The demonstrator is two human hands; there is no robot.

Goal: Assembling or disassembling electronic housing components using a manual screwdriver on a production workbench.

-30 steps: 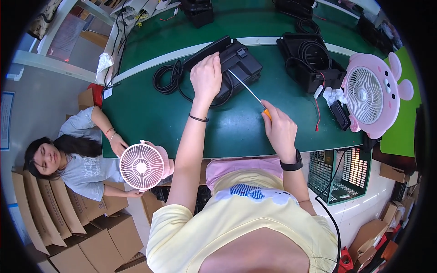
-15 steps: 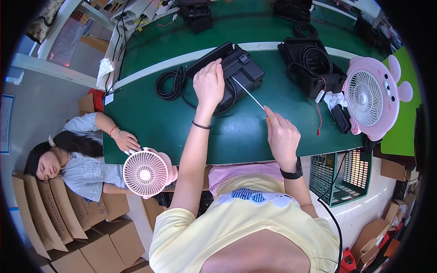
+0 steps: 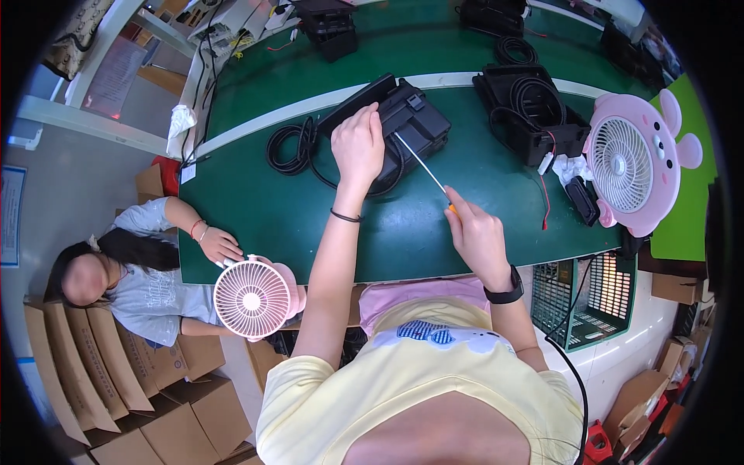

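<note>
A black plastic box (image 3: 425,118) with a latch and a raised lid lies tilted on the green worktable (image 3: 434,240). My left hand (image 3: 358,149) is closed over its left part; the fingertips are partly hidden. In my right hand (image 3: 478,239) is a screwdriver (image 3: 422,164) with a long thin metal shaft and an orange handle mostly covered by the fingers. The shaft slants up and left, and its tip meets the near side of the box. A coiled black cable (image 3: 287,152) lies left of the box, with a loop running beneath my left wrist.
Right of it sits an open black box (image 3: 496,105) with coiled cable and red wire. A pink fan (image 3: 624,167) stands at the right edge, another fan (image 3: 252,301) at the front left. A co-worker's hand (image 3: 221,246) rests on the table's left edge. A green crate (image 3: 577,302) stands below right.
My right hand has moved slightly left and down with the screwdriver, and more of the orange handle shows. My left hand stays on the box.
</note>
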